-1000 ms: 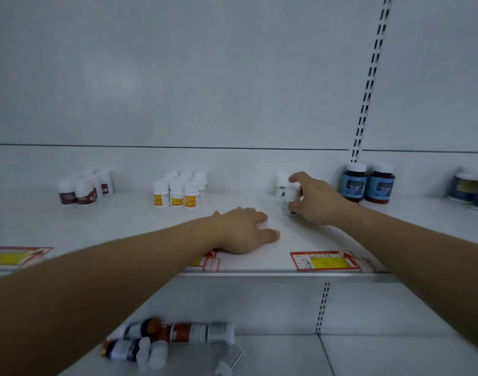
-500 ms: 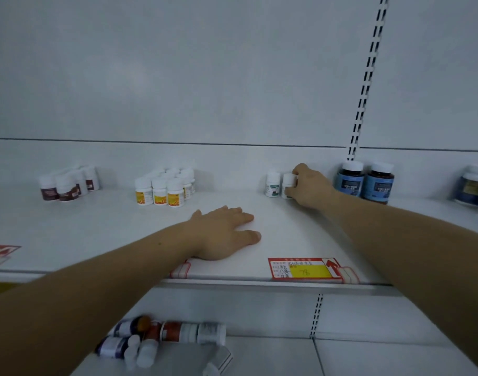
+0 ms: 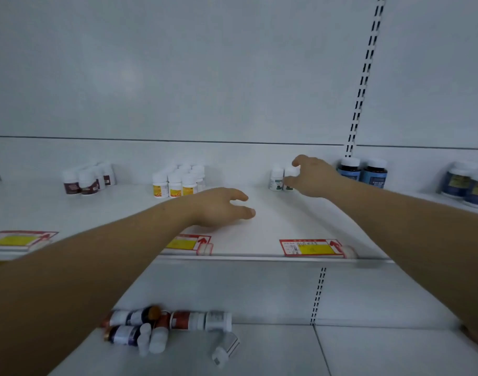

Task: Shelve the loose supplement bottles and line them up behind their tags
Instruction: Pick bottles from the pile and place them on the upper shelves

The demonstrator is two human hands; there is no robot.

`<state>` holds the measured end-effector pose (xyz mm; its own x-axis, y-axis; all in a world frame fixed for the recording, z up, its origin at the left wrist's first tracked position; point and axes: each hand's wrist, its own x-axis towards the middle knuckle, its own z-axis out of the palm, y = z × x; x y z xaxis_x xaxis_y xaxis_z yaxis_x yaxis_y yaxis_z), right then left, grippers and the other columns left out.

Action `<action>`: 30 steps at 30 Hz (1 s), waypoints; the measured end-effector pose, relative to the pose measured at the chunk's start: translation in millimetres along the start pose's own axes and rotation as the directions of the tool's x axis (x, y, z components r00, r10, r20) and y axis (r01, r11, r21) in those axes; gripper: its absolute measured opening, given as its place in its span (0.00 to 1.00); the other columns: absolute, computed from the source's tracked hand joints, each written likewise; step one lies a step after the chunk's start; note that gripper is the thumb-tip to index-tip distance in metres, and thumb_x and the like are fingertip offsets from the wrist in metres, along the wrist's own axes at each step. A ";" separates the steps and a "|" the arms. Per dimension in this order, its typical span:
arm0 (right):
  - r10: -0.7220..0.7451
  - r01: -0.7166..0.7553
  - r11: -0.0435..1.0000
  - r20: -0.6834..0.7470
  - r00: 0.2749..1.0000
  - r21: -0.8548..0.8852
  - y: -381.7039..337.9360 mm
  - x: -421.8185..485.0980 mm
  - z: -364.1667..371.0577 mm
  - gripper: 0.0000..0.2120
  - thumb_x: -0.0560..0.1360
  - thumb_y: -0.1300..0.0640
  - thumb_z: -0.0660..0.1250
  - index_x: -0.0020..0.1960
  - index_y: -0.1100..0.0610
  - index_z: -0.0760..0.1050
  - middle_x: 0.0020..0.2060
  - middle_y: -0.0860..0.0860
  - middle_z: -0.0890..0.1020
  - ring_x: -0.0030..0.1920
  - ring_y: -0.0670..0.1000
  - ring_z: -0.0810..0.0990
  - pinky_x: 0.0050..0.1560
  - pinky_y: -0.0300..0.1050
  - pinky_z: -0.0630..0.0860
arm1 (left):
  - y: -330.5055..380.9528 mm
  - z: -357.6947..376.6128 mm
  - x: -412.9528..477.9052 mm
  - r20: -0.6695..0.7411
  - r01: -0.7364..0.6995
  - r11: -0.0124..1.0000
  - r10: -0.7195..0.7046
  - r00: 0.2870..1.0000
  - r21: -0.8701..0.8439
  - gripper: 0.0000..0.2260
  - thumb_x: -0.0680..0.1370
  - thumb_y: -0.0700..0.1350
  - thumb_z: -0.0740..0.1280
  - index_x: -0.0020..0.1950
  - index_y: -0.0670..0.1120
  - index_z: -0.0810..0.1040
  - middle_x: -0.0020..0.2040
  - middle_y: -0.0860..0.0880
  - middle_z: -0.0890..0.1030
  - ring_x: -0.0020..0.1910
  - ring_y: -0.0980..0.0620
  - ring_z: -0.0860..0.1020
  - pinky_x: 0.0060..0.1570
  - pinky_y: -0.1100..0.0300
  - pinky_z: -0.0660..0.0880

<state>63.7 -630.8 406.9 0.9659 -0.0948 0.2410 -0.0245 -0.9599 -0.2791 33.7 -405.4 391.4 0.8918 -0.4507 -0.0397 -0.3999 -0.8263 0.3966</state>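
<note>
The small white bottle point(image 3: 291, 173) stands upright at the back of the upper shelf point(image 3: 273, 229), right beside a matching green-labelled bottle point(image 3: 275, 180) on its left. Both sit roughly in line behind the red and yellow tag point(image 3: 311, 247) on the shelf's front edge. The right hand point(image 3: 313, 176) has its grip closed round the small white bottle, thumb up by the cap and fingers low on the label. The left hand point(image 3: 218, 207) rests on the shelf nearer the front, grip slack and holding nothing, just behind a second tag point(image 3: 187, 244). Along the back, yellow-labelled bottles point(image 3: 175, 183) cluster to the left, dark-red-labelled bottles point(image 3: 87, 179) stand beyond them, and two blue-labelled bottles point(image 3: 361, 172) stand to the right. On the lower shelf point(image 3: 259, 354) a heap of loose bottles point(image 3: 161, 325) lies on its sides.
</note>
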 end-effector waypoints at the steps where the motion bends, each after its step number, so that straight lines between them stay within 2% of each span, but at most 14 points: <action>1: -0.024 0.024 1.000 0.007 1.000 -0.013 -9.9 -12.0 -2.8 0.28 0.77 0.44 0.63 0.72 0.58 0.63 0.66 0.57 0.71 0.65 0.56 0.69 0.56 0.44 0.66 | -4.5 -2.7 -8.8 -0.013 -0.002 1.000 0.002 1.000 0.022 0.26 0.76 0.63 0.61 0.72 0.56 0.65 0.75 0.54 0.63 0.72 0.52 0.62 0.68 0.59 0.57; 3: -0.071 0.073 0.997 0.030 0.997 -0.037 -35.6 -39.3 -2.7 0.28 0.77 0.42 0.61 0.72 0.56 0.64 0.68 0.55 0.70 0.67 0.55 0.68 0.60 0.44 0.65 | -15.3 -7.2 -32.8 -0.024 0.003 0.998 -0.002 1.000 0.056 0.27 0.76 0.63 0.61 0.72 0.56 0.64 0.75 0.53 0.63 0.72 0.51 0.63 0.67 0.59 0.59; 7: -0.159 0.160 0.986 0.039 0.987 -0.038 -102.8 -98.6 11.0 0.27 0.77 0.40 0.61 0.71 0.53 0.65 0.69 0.54 0.70 0.67 0.55 0.69 0.62 0.46 0.66 | -44.5 -15.6 -102.9 -0.074 -0.004 0.994 0.012 0.997 0.106 0.28 0.74 0.65 0.61 0.72 0.56 0.64 0.75 0.53 0.63 0.71 0.51 0.64 0.66 0.58 0.61; 11: -0.278 0.278 0.960 -0.012 0.961 0.022 -168.1 -153.7 33.5 0.27 0.76 0.40 0.62 0.71 0.52 0.65 0.69 0.52 0.70 0.68 0.53 0.68 0.64 0.46 0.65 | -81.9 -7.8 -189.7 -0.137 -0.016 0.998 0.023 0.990 0.055 0.25 0.75 0.61 0.63 0.71 0.57 0.65 0.73 0.54 0.65 0.69 0.52 0.65 0.62 0.59 0.62; 15: -0.403 0.403 0.915 -0.065 0.913 -0.007 -204.9 -207.8 65.4 0.27 0.77 0.43 0.63 0.72 0.53 0.65 0.70 0.52 0.69 0.70 0.54 0.65 0.68 0.47 0.63 | -131.3 20.5 -241.9 -0.037 0.067 0.997 -0.066 0.997 0.030 0.25 0.75 0.61 0.63 0.71 0.59 0.64 0.73 0.55 0.64 0.68 0.52 0.66 0.58 0.61 0.62; 17: -0.442 0.441 0.897 -0.039 0.896 -0.018 -210.5 -227.9 88.5 0.27 0.77 0.44 0.63 0.72 0.53 0.65 0.70 0.52 0.69 0.70 0.54 0.64 0.69 0.47 0.62 | -155.7 43.7 -251.1 0.035 0.105 0.994 -0.105 0.994 0.011 0.25 0.76 0.60 0.64 0.71 0.57 0.65 0.72 0.54 0.66 0.65 0.52 0.69 0.57 0.62 0.63; 20: -0.388 0.393 0.919 0.121 0.914 -0.017 -204.0 -240.1 131.4 0.27 0.77 0.44 0.63 0.73 0.52 0.64 0.71 0.51 0.68 0.71 0.53 0.63 0.69 0.46 0.61 | -187.8 85.1 -250.2 0.166 0.139 0.990 -0.134 0.977 -0.018 0.21 0.77 0.57 0.64 0.68 0.53 0.69 0.66 0.51 0.73 0.57 0.52 0.73 0.54 0.61 0.69; 23: -0.257 0.263 0.965 0.286 0.923 0.020 -183.9 -232.8 183.2 0.27 0.76 0.43 0.64 0.72 0.52 0.65 0.68 0.54 0.71 0.68 0.55 0.68 0.65 0.47 0.66 | -221.9 127.6 -236.6 0.296 0.244 0.970 -0.229 0.927 -0.015 0.27 0.77 0.58 0.64 0.73 0.51 0.63 0.72 0.49 0.66 0.67 0.50 0.68 0.62 0.60 0.65; 26: -0.139 0.139 0.990 0.401 0.905 0.031 -156.6 -213.2 236.5 0.24 0.75 0.45 0.66 0.66 0.54 0.70 0.59 0.56 0.76 0.60 0.57 0.75 0.54 0.45 0.71 | -257.6 162.4 -211.3 0.364 0.332 0.943 -0.301 0.881 -0.026 0.31 0.77 0.58 0.64 0.76 0.50 0.58 0.76 0.48 0.60 0.71 0.50 0.63 0.66 0.61 0.61; 27: -0.100 0.101 0.995 0.432 0.896 0.020 -147.4 -205.6 253.8 0.24 0.75 0.45 0.67 0.67 0.55 0.69 0.60 0.57 0.76 0.59 0.57 0.75 0.53 0.44 0.70 | -268.6 172.6 -200.0 0.373 0.357 0.934 -0.322 0.870 -0.028 0.31 0.77 0.58 0.64 0.76 0.49 0.57 0.76 0.47 0.60 0.71 0.49 0.64 0.66 0.61 0.61; 30: -0.014 0.014 1.000 0.520 0.854 0.004 -121.4 -181.1 306.1 0.29 0.76 0.45 0.66 0.73 0.56 0.64 0.67 0.56 0.71 0.65 0.56 0.71 0.61 0.44 0.68 | -294.1 200.7 -161.3 0.374 0.418 0.907 -0.371 0.850 -0.051 0.32 0.77 0.58 0.64 0.76 0.49 0.58 0.75 0.47 0.61 0.71 0.49 0.65 0.68 0.59 0.62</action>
<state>-29.4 -416.3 112.6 0.9595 0.0694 -0.2732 -0.0101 -0.9601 -0.2793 -35.0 -157.5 97.2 0.8275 -0.2030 -0.5235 0.0208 -0.9206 0.3900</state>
